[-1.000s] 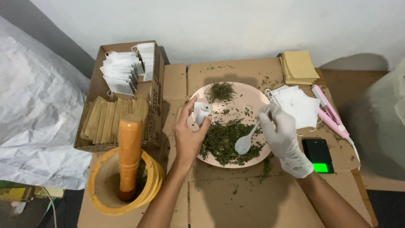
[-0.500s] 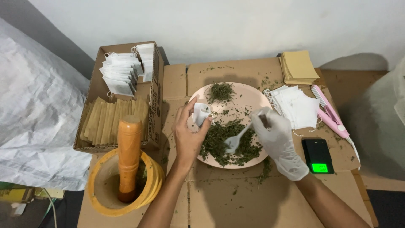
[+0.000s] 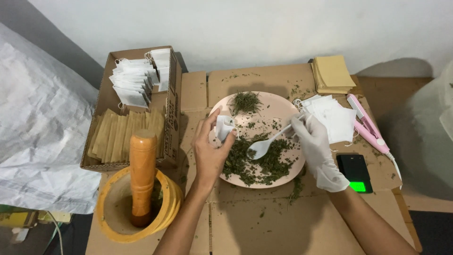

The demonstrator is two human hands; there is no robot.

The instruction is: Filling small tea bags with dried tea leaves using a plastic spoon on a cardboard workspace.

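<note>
Here, sachet (image 3: 223, 128) in left grip (image 3: 210, 153), spoon (image 3: 262, 147) beside

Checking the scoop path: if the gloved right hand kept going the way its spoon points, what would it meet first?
Probably the dried green herbs on the pink plate; the right hand aims the white spoon down-left into them, though height is unclear.

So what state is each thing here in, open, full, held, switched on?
Left hand: bare, holding a small white bag.
Bag: held upright over the plate's edge.
Right hand: gloved, gripping a white spoon.
Spoon: bowl down in the herbs.
Plate: partly covered with dried green herbs.
Mortar: pestle standing in it.
Box: open, holding bags and tan sleeves.
Scale: lit green.
</note>
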